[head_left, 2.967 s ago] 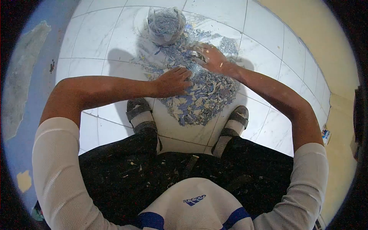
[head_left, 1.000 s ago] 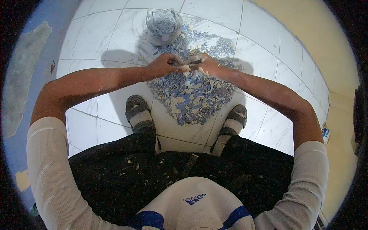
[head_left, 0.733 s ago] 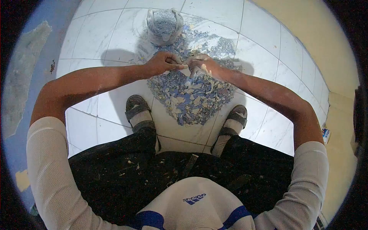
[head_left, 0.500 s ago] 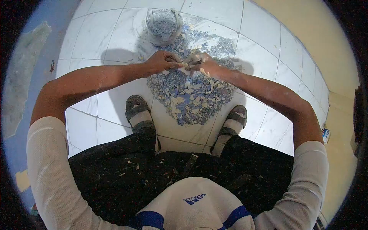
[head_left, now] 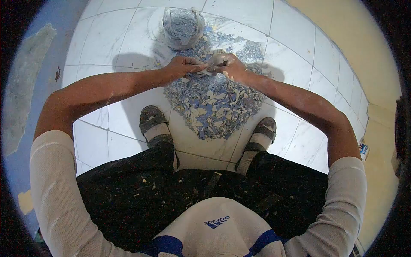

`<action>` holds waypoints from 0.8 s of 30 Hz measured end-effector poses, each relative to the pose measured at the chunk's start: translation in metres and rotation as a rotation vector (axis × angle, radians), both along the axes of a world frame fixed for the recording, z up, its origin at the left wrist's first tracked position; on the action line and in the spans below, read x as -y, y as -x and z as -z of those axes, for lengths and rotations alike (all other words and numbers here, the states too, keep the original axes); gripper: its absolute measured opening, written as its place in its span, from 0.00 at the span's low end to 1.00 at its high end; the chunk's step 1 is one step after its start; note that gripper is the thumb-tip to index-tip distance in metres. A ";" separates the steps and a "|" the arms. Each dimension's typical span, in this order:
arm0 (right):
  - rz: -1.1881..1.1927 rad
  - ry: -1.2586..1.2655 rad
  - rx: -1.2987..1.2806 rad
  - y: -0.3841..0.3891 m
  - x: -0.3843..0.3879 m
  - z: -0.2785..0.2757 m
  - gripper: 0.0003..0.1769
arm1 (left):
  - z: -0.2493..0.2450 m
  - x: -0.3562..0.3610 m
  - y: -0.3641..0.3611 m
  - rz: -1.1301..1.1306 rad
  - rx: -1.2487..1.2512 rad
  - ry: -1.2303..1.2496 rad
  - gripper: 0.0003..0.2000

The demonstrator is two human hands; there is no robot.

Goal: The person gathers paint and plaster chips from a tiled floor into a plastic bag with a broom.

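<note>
Floor [head_left: 128, 38]: glossy white marble-look tiles, thin grout lines. Flake pile [head_left: 214, 107]: broad rough wedge of thin, brittle blue and cream chips, spread from between my sandals [head_left: 152, 119] out to the bag. Bag [head_left: 183, 28]: clear crinkled plastic, mouth open, stuffed with the same grey-blue chips, sat at the pile's far edge. Left hand [head_left: 182, 68] and right hand [head_left: 231, 65] met fingertip to fingertip over that edge, dusted white. Both grips were curled tight on a small clump of flakes [head_left: 216, 58], pale and jagged.
</note>
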State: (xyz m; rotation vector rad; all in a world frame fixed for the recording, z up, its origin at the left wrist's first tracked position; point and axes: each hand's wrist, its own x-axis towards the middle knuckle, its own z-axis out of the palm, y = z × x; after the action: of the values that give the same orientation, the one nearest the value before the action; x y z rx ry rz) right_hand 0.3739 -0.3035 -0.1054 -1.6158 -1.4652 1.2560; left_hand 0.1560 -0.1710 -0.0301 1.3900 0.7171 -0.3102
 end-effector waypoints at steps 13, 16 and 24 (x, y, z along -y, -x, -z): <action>0.184 0.142 -0.517 0.017 0.000 -0.058 0.12 | 0.008 0.003 -0.008 -0.076 -0.004 -0.021 0.20; 0.127 0.111 -0.411 0.019 0.000 -0.065 0.15 | 0.004 0.003 -0.005 -0.059 0.022 -0.055 0.20; 0.163 0.138 -0.166 0.010 -0.003 -0.018 0.13 | 0.007 0.013 0.003 -0.064 0.121 -0.115 0.16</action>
State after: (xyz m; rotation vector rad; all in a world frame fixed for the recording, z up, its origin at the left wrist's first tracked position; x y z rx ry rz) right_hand 0.3635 -0.3003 -0.0873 -1.6403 -1.1447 1.3860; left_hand 0.1533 -0.1844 -0.0371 1.4777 0.6866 -0.1353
